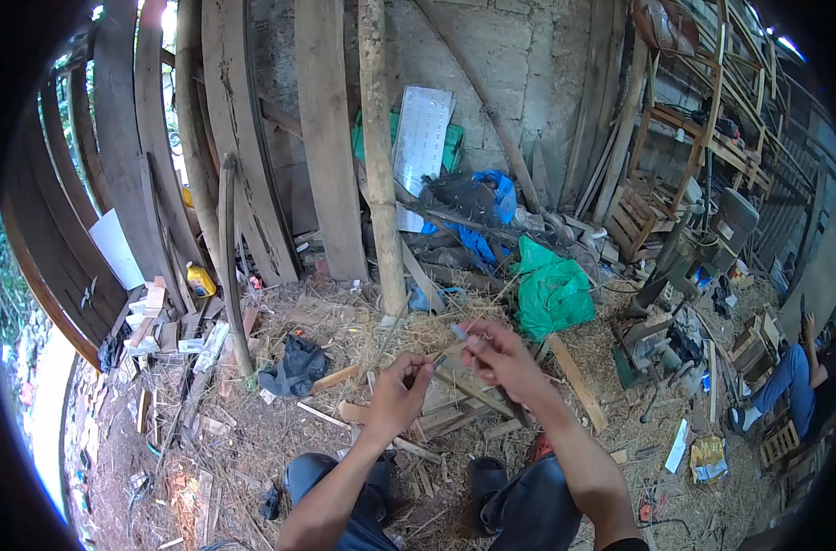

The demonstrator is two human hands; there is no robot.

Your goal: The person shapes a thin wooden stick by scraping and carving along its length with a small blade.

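Observation:
My left hand (401, 393) is held out in front of my knees, thumb and fingertips pinched together. A short, thin dark piece (439, 361) pokes out of that pinch; its kind is too small to tell. Just to the right and slightly farther off is my right hand (502, 360), its fingers curled closed. At its fingertips shows a small pale, bluish-white object (457, 330), which I cannot name. The two hands are close together but apart, above wood pieces and straw on the ground.
A green plastic bag (551, 292) lies ahead, with a dark plastic bag (295, 365) to the left. A wooden post (381, 184) rises in front. Loose boards (576, 384) litter the floor. Another person's leg (778, 390) shows at right, near a wooden crate (782, 446).

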